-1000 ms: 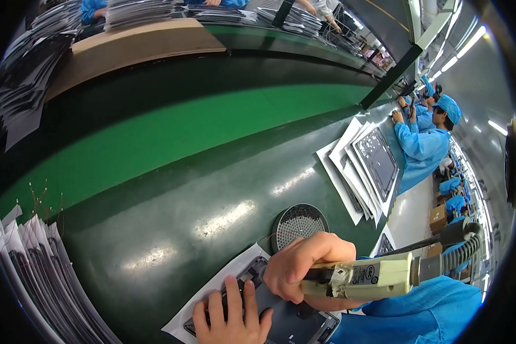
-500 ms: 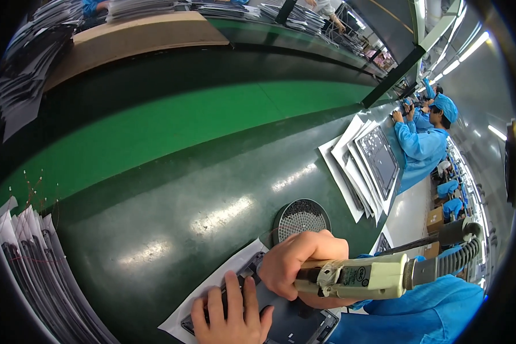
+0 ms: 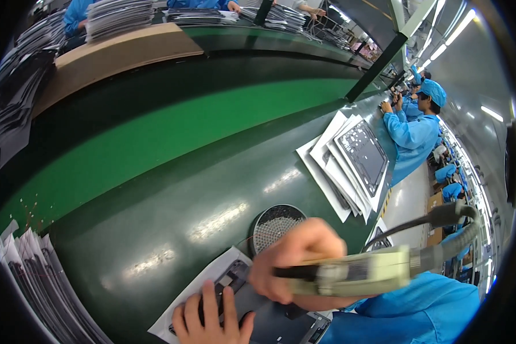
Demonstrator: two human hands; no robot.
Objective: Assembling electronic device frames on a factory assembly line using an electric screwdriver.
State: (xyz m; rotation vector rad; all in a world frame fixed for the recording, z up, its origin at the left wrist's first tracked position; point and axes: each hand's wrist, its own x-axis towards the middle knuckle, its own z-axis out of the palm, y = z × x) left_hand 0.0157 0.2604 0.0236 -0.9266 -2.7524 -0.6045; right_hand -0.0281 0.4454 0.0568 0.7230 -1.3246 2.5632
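My left hand (image 3: 212,318) lies with spread fingers on a dark, flat device housing (image 3: 275,324), which rests on a white sheet (image 3: 180,298) at the table's near edge. Just to the right, my right hand (image 3: 298,258) is closed around a cream corded hand tool (image 3: 361,275) with a black front part. Motion blurs this hand and the tool; the working tip cannot be made out. Beyond my right hand stands a round dark dish (image 3: 275,226) holding many tiny parts, its near side partly hidden by the hand.
Stacked dark panels with white sheets (image 3: 350,166) lie at the right of the green table (image 3: 155,218). Upright sheeted panels with thin wires (image 3: 46,286) stand at the left. A thick cable (image 3: 453,241) trails right from the tool. A blue-clad co-worker (image 3: 413,132) is farther along.
The whole view has swung slightly, so the surroundings sit farther left. My right hand and the tool have moved and are now blurred. My left hand stays on the housing, fingers still spread.
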